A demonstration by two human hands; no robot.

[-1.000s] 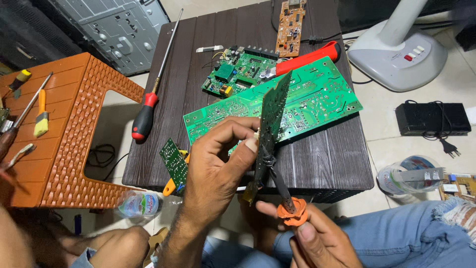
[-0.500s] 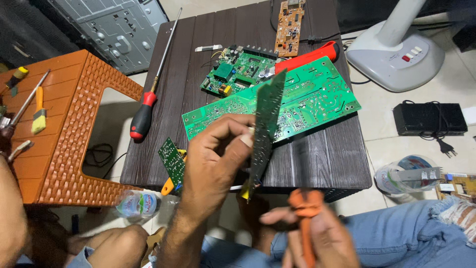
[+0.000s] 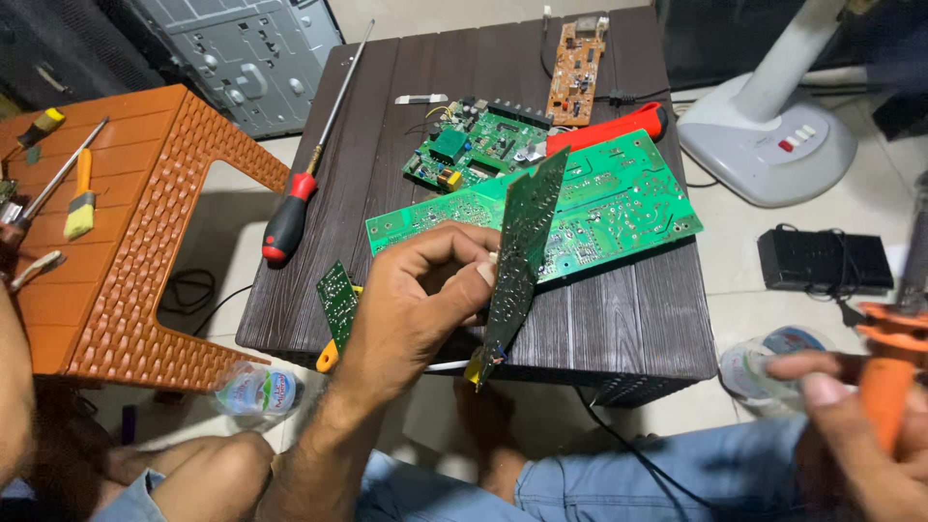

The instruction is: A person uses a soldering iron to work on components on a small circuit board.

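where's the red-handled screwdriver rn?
Head view: the red-handled screwdriver lies diagonally along the left edge of the dark table, between the orange stool and the large green circuit board, untouched by either hand.

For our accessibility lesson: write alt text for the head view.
A left hand holds a narrow green board on edge above a dark table bearing more circuit boards and a red screwdriver. The right hand, blurred, holds an orange tool.

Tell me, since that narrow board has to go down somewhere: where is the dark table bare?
Bare wood lies on the table near its front edge, below the large green board, and in a strip between the long screwdriver and the boards. The far middle, around the small green board and brown board, is crowded.
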